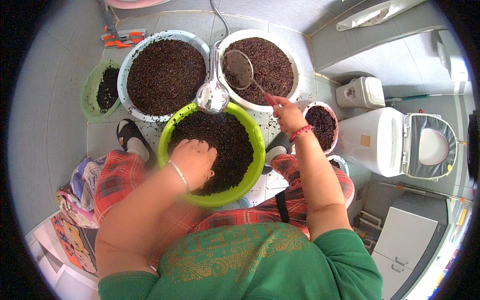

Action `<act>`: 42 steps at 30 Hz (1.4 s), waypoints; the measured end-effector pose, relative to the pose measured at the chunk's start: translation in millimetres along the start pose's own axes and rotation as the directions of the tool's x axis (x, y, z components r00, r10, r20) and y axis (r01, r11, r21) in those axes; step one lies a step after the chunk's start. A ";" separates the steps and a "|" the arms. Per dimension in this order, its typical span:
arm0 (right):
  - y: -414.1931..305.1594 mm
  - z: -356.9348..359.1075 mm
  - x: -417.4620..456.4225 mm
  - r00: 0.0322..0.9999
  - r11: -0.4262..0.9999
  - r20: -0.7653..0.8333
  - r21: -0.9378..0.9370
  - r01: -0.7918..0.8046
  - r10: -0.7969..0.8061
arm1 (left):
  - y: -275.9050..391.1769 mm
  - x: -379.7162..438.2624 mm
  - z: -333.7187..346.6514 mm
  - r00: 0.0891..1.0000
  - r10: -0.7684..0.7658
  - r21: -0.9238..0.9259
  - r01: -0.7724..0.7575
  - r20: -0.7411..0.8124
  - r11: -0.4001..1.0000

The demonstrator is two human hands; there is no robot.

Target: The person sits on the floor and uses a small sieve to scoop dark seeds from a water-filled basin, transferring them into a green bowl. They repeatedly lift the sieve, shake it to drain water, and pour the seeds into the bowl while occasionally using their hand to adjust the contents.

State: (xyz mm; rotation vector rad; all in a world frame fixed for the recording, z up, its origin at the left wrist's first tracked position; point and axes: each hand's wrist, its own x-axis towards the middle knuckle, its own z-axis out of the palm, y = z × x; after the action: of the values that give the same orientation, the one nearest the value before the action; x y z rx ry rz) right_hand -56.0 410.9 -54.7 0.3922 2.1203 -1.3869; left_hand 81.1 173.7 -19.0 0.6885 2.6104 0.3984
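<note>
My left hand (193, 163) is over the left part of a lime-green plastic basin (258, 138), its fingers at the dark, small-grained material (228, 150) inside; whether it grips any cannot be told. In my right hand (288, 116) is the red handle of a round mesh skimmer (238, 69). The mesh head is tilted over a white basin (298, 75) full of brownish grains. A chrome shower head (212, 97) on a hose rests between the basins, its head over the lime basin's far rim.
A pale blue basin (123, 93) of grains and a green basin (88, 101) stand at the left. Right of me are a pink-rimmed basin (336, 127), a toilet (382, 142) and a waste bin (369, 92). Cloths (84, 183) lie by my left leg.
</note>
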 end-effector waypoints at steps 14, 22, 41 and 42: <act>36.8 -38.0 46.5 0.833 0.718 -0.241 -0.653 0.240 -0.498 | 0.2 0.1 -1.3 1.000 -0.005 -0.004 0.005 0.004 1.000; 37.5 -84.5 39.9 0.819 0.734 -0.447 -0.677 -0.048 -0.360 | 0.3 0.0 -0.6 1.000 -0.007 0.028 0.008 -0.020 1.000; 10.7 -9.6 21.1 0.881 0.863 -0.340 -0.487 0.136 -0.331 | -2.0 -1.8 -0.5 0.999 0.002 0.016 -0.001 -0.044 1.000; 6.3 -14.0 19.5 0.860 0.834 -0.328 -0.522 0.180 -0.391 | -1.7 -1.6 -0.4 0.999 0.003 0.018 -0.002 -0.041 1.000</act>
State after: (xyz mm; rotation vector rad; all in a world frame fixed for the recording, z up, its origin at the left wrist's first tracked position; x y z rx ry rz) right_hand -72.4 425.0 -66.9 0.1756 2.8920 -0.9195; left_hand 81.4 171.3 -18.7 0.6962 2.6553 0.3947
